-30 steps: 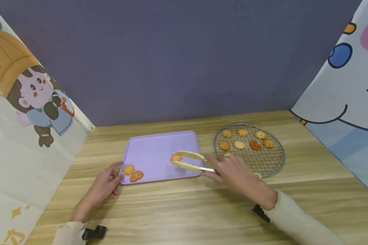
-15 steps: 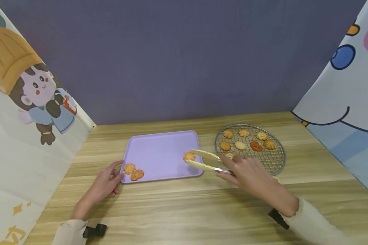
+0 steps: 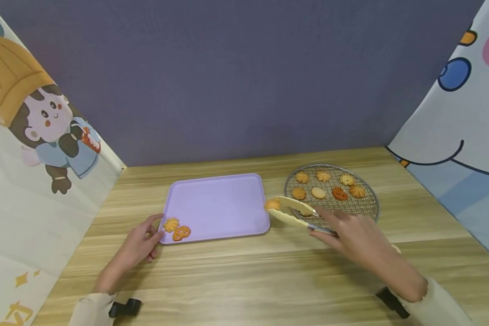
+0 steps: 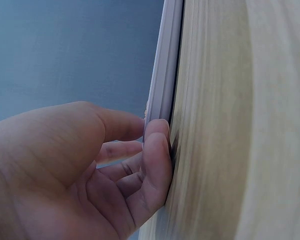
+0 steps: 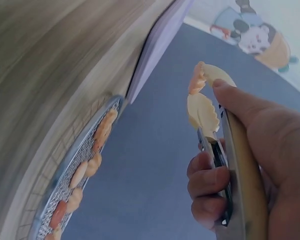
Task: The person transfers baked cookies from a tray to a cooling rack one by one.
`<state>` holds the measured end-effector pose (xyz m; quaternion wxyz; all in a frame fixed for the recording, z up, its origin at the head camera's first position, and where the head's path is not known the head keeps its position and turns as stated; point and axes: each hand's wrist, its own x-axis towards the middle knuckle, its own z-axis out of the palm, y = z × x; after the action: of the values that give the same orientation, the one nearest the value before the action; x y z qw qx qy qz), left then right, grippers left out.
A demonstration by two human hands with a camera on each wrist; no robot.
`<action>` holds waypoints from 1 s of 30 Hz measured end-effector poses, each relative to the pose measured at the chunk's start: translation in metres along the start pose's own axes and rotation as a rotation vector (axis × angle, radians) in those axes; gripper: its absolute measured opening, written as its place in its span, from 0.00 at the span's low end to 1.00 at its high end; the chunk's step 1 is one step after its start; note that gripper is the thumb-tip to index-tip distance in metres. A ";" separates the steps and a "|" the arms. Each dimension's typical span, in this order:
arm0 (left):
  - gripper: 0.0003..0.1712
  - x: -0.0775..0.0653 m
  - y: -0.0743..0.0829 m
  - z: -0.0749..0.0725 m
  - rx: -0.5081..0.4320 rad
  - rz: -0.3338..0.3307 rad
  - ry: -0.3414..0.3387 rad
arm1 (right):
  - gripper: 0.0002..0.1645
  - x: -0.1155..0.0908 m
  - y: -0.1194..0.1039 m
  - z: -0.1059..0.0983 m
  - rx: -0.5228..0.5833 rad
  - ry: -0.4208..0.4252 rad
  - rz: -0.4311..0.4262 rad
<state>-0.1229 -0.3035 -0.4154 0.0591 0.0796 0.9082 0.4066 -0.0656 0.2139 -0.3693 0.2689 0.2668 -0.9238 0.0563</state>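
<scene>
In the head view my left hand (image 3: 136,244) is at the near left corner of the lilac tray (image 3: 216,203). The left wrist view has its thumb and fingers pinching the tray's rim (image 4: 162,85). A flower-shaped cookie (image 3: 171,224) and a pretzel (image 3: 181,233) lie in that corner. My right hand (image 3: 360,237) grips metal tongs with cream scalloped tips (image 3: 288,219). Between the tips is another flower-shaped cookie (image 3: 272,204), raised near the tray's right edge; the right wrist view shows this held cookie (image 5: 196,79) from the side.
A round wire rack (image 3: 352,208) with assorted cookies stands right of the tray, partly under the tongs and right hand. Among them are an oval pale cookie (image 3: 318,193) and a reddish pretzel (image 3: 340,194). Partition walls close off the wooden table's (image 3: 228,280) back and sides.
The right hand has carried the tongs and pinched cookie rightward, from over the tray to beyond its right edge. My left hand has stayed at the corner.
</scene>
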 end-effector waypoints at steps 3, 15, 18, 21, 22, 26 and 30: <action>0.30 0.000 -0.001 0.000 -0.001 0.002 0.000 | 0.34 -0.005 0.005 -0.001 0.018 0.005 0.051; 0.30 0.001 -0.002 0.001 -0.004 0.010 0.004 | 0.39 -0.019 0.033 -0.009 0.002 -0.019 0.153; 0.30 0.001 -0.002 0.001 -0.002 0.018 0.004 | 0.39 -0.025 0.041 -0.011 0.005 -0.041 0.192; 0.30 0.002 -0.002 0.002 0.002 0.023 0.004 | 0.39 -0.031 0.050 -0.014 0.027 -0.094 0.249; 0.30 0.002 -0.003 0.002 0.004 0.024 0.004 | 0.39 -0.033 0.052 -0.014 0.030 -0.117 0.270; 0.30 0.002 -0.002 0.001 0.011 0.019 0.008 | 0.40 -0.038 0.061 -0.018 0.038 -0.201 0.320; 0.30 0.000 -0.002 0.001 0.014 0.015 0.012 | 0.41 -0.040 0.066 -0.021 0.029 -0.232 0.334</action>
<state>-0.1233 -0.3036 -0.4175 0.0499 0.0841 0.9108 0.4011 -0.0619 0.2942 -0.3702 0.1438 0.1184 -0.9790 0.0825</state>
